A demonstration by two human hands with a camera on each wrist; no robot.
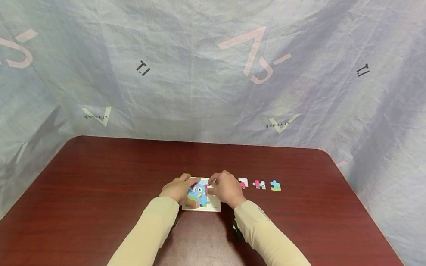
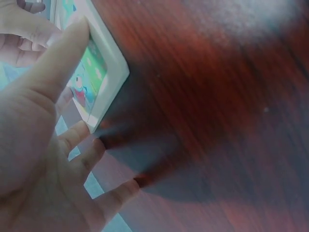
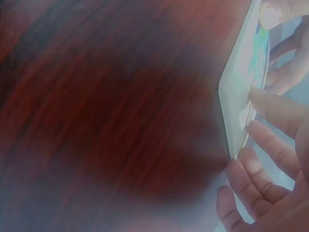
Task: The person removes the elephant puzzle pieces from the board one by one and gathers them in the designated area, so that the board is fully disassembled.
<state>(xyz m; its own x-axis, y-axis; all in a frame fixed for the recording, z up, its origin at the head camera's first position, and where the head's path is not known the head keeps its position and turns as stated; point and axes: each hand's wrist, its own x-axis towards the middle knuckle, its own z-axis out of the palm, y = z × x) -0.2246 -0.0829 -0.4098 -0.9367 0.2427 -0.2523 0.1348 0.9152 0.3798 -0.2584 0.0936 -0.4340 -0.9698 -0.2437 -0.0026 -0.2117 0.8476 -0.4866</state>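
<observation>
A cream puzzle board [image 1: 213,206] with a blue cartoon animal picture [image 1: 199,193] lies flat on the table. My left hand [image 1: 176,189] rests at its left end, thumb [image 2: 60,60] stretched over the picture and the other fingers spread along the far side, tips by the edge and tabletop. Over the board's right part, my right hand [image 1: 227,189] holds its thumb and forefinger close together on what looks like a puzzle piece, mostly hidden by the fingers. Its other fingers [image 3: 260,186] reach past the board's edge [image 3: 231,106].
Three loose puzzle pieces lie in a row right of my right hand: a pink-and-white piece [image 1: 243,182], another pink one [image 1: 259,184] and a blue-and-green one [image 1: 275,186]. The dark red table [image 1: 115,174] ends at a grey cloth backdrop [image 1: 187,82].
</observation>
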